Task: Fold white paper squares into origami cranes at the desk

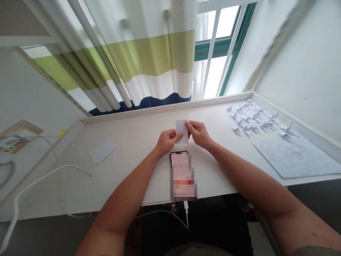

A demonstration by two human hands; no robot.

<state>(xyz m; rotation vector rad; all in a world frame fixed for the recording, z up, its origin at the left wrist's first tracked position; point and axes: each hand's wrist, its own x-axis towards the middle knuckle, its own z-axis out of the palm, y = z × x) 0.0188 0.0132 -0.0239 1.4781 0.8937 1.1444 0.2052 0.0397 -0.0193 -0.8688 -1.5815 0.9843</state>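
A small rectangle of white paper (182,131) stands upright between my hands, held above the white desk (128,131). My left hand (167,141) pinches its lower left edge, and my right hand (198,134) grips its right side. Below my hands, a smartphone (181,174) lies on the desk, its screen pixelated and its lower end over the front edge. A white paper strip (103,150) lies well to the left of my left hand.
Several white origami cranes (253,119) stand at the desk's right end, near a sheet of lined paper (293,158). White cables (60,174) trail across the left side. A charging cable (185,213) hangs from the phone. A striped curtain (149,60) and window rise behind the desk.
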